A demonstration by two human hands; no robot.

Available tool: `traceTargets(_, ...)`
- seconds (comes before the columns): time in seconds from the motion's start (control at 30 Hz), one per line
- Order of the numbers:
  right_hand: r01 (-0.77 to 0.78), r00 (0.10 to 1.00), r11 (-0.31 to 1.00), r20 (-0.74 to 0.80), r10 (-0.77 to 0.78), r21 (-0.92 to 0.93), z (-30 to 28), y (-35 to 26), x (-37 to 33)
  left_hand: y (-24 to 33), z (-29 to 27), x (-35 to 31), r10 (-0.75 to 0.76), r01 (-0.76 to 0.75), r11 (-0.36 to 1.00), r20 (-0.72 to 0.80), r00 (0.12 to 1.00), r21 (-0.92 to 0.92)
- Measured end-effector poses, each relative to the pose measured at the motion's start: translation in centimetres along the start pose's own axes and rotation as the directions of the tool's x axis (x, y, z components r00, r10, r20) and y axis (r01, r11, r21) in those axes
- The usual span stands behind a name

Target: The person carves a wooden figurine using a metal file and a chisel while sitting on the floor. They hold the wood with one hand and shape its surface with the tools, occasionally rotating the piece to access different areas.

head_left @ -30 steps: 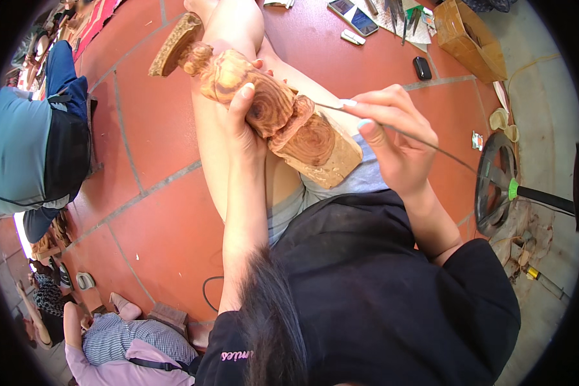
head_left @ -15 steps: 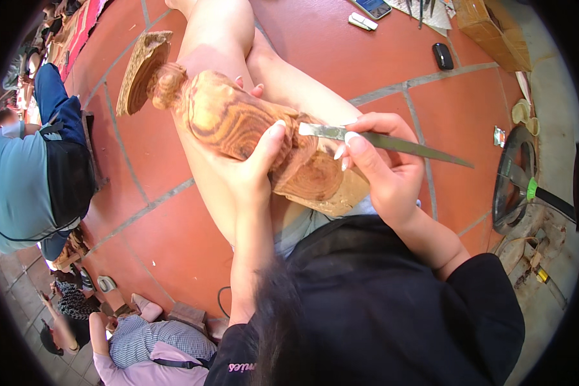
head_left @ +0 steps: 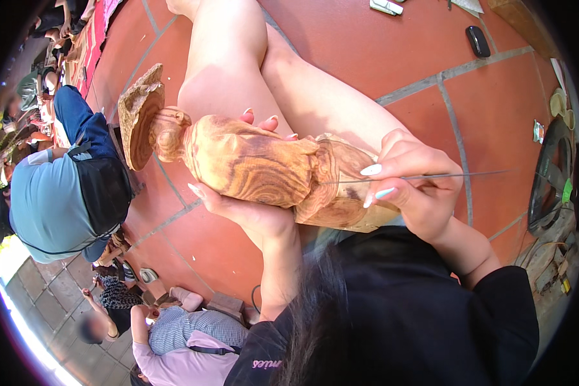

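A carved wooden figure (head_left: 251,164) with swirling brown grain lies across my lap, its rough, wide hat-like top at the left and its blockier base near my right hand. My left hand (head_left: 257,219) wraps it from below, thumb along the near side and fingertips showing over the far side. In my right hand (head_left: 428,199) is a thin flat steel carving chisel (head_left: 486,172), pinched between thumb and fingers. It is seen nearly edge-on, its tapered tail pointing right. Its working end lies at the grooved part of the wood; exact contact is hard to make out.
My bare legs (head_left: 228,71) stretch over red floor tiles. A black case (head_left: 477,42) and a white object (head_left: 386,6) lie beyond them. A black fan (head_left: 550,174) stands at right. A person in light blue (head_left: 64,199) sits at left, another in pink (head_left: 180,360) below.
My left hand has shifted down under the figure. The chisel has turned from its broad face to edge-on, and my right hand sits further toward the base. The whole view has shifted.
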State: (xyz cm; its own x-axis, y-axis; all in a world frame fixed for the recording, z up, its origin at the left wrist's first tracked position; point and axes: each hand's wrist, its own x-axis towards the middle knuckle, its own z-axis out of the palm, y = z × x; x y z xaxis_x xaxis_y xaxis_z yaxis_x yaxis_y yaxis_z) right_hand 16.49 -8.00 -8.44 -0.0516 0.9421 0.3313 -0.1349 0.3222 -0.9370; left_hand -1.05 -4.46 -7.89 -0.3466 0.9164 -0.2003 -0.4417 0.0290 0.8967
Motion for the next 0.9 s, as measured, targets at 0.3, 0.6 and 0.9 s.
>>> traceTargets(0.3, -0.292, 0.942, 0.907, -0.073, 0.328, 0.304, 2.7, -1.6, 0.5, 0.0, 0.0, 0.1, 0.022, -0.027, 0.996, 0.056, 0.998, 0.080)
traceTargets(0.6, 0.308, 0.942, 0.889, 0.238, -0.236, -0.339, 4.1, -3.5, 5.6, 1.0, 0.6, 0.1, -0.117, 0.127, 0.983, 0.080, 0.990, -0.129)
traceTargets(0.9, 0.506, 0.860, 0.568, 0.331, -0.389, -0.649, 5.5, -3.1, 5.5, 0.1, -1.5, 0.3, -0.043, 0.066, 0.991, 0.193, 0.980, -0.114)
